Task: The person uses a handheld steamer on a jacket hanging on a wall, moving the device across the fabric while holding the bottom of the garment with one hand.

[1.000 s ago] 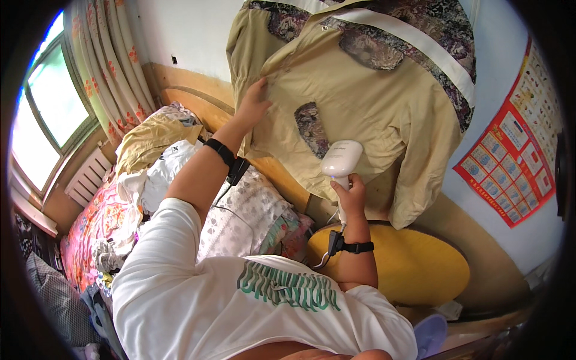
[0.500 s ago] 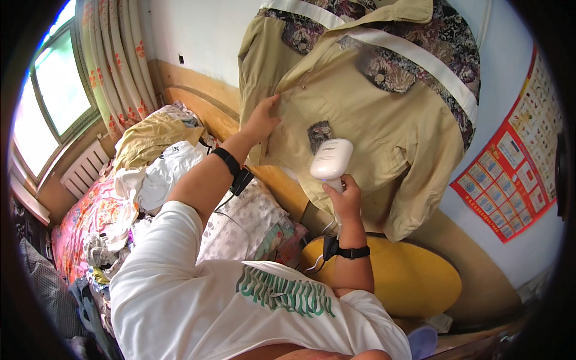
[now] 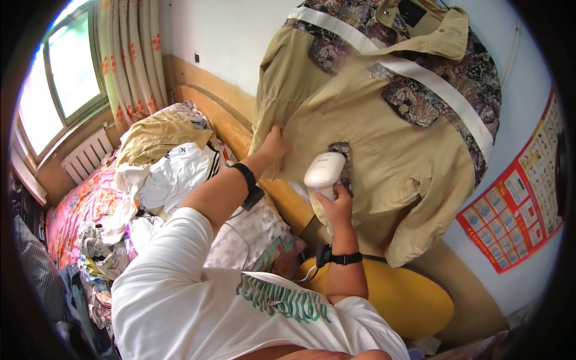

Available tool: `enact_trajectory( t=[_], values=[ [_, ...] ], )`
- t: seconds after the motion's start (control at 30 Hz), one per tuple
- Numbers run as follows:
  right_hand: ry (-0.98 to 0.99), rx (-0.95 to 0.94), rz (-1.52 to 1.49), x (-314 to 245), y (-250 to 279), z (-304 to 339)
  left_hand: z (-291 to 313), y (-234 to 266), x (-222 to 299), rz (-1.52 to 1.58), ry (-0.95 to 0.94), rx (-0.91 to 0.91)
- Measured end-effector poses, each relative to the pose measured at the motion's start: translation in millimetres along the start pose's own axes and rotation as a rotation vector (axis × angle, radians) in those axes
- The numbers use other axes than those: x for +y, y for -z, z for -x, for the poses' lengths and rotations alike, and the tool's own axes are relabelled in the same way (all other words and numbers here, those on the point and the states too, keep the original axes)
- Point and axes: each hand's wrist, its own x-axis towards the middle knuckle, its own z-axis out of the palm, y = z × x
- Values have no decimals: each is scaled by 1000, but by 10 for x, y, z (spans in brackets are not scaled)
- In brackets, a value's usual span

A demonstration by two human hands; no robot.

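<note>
A beige jacket point(image 3: 414, 159) with dark floral panels and a white band hangs against the wall in front of me. My left hand point(image 3: 275, 144) is closed on its front edge, at the left side of the lower body. In my right hand point(image 3: 338, 207) is a white handheld garment steamer point(image 3: 325, 169), gripped by its handle. The steamer's rounded head lies over the lower front, overlapping a small dark floral patch point(image 3: 346, 178). Whether its face touches the cloth is hidden. Black straps with small boxes circle both my wrists.
Left of me a bed holds a white shirt point(image 3: 179, 174), a tan garment point(image 3: 161, 137) and other piled clothes. Its wooden headboard point(image 3: 287, 195) runs behind the jacket. A yellow oval board point(image 3: 402, 298) stands below right. A red poster point(image 3: 510, 201) hangs on the right wall.
The steamer has moved left and a little down across the jacket front, uncovering more of the patch's right side. My left hand keeps the jacket edge. The whole view has shifted slightly.
</note>
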Motion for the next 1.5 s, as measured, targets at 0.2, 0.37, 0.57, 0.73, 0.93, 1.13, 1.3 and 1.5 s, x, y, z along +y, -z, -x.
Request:
enact_trajectory(
  t=[0.2,0.37,0.57,0.73,0.93,1.13,1.3,1.5],
  values=[
    [-31,-102,-37,12,-66,5,82,-73,-247,-245,-212,135],
    [6,-132,40,65,-162,-7,153,-54,-346,-14,-314,265],
    [53,-129,-2,-29,-175,-5,347,30,-212,110,-44,178],
    [45,-166,-88,-152,-129,11,404,61,-221,112,-55,160],
    [78,-201,-132,-190,-68,31,539,147,-190,-5,-50,182],
    [18,-247,-142,-227,-51,48,764,199,-147,372,-16,99],
    [33,-227,-191,-202,-60,96,860,334,-132,309,107,-120],
    [16,-226,-116,-83,-2,142,760,218,-477,214,120,-157]
  ],
)
